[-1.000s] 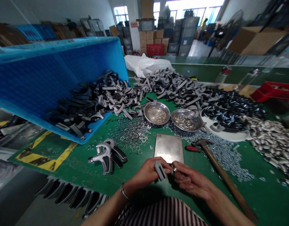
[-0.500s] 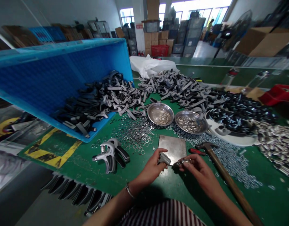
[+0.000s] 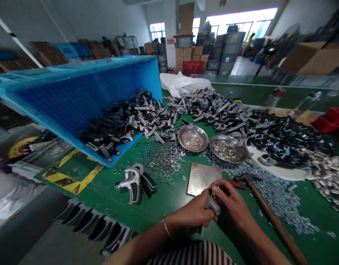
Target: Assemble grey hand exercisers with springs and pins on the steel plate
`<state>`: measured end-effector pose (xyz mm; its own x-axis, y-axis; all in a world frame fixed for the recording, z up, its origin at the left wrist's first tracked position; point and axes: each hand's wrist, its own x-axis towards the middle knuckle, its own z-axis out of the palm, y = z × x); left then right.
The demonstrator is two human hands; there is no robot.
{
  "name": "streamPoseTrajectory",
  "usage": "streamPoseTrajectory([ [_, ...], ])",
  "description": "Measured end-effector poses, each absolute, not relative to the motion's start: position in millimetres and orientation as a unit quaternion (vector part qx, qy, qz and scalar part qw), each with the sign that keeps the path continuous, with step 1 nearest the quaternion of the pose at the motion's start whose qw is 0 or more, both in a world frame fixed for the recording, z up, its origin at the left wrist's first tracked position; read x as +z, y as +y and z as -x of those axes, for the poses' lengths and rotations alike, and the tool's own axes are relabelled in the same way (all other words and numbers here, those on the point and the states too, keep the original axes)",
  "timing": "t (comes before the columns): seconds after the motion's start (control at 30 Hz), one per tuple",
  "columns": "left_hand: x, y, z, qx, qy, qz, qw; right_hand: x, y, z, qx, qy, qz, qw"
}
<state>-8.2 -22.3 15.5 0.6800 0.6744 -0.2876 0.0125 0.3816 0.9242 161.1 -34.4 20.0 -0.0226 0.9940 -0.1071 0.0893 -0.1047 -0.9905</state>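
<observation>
My left hand (image 3: 195,212) is closed around a grey plastic grip handle (image 3: 212,205), held just above the green table near its front edge. My right hand (image 3: 232,204) is closed over the top end of the same handle, fingers pinched on a small metal part that I cannot make out. Both hands meet just below the square steel plate (image 3: 203,179). A finished hand gripper with a spring (image 3: 135,180) lies to the left of my hands.
A tilted blue crate (image 3: 75,99) spills grey and black handles (image 3: 136,117). Two steel bowls (image 3: 193,138) (image 3: 229,149) hold small metal parts. Washers (image 3: 161,162) are scattered around. A hammer (image 3: 268,213) lies at the right, beside a red-handled tool (image 3: 235,184).
My hands came together and moved slightly right; the right hand now covers the handle's top. The view has shifted, so everything sits lower and further right in the frame.
</observation>
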Motion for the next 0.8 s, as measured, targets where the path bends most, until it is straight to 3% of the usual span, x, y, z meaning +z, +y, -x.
streamPoseTrajectory([
  [0.1, 21, -29, 24, 0.21, 0.246, -0.443, 0.836, 23, -20, -165, 0.594, -0.536, 0.473, 0.369],
  [0.17, 18, -34, 34, 0.26, 0.247, -0.364, 0.86, 21, -1, -158, 0.55, -0.62, 0.471, 0.303],
  [0.33, 4, -38, 51, 0.436, 0.41, -0.324, 0.732, 4, 76, -112, 0.307, -0.738, 0.543, 0.257],
  [0.47, 8, -26, 60, 0.391, 0.434, -0.451, 0.675, -5, 122, -83, 0.273, -0.737, 0.564, 0.251],
  [0.7, 8, 5, 56, 0.498, 0.53, -0.5, 0.47, 9, 83, -120, 0.349, -0.704, 0.544, 0.294],
  [0.8, 11, 14, 46, 0.502, 0.501, -0.543, 0.45, 8, 37, -133, 0.516, -0.57, 0.511, 0.384],
])
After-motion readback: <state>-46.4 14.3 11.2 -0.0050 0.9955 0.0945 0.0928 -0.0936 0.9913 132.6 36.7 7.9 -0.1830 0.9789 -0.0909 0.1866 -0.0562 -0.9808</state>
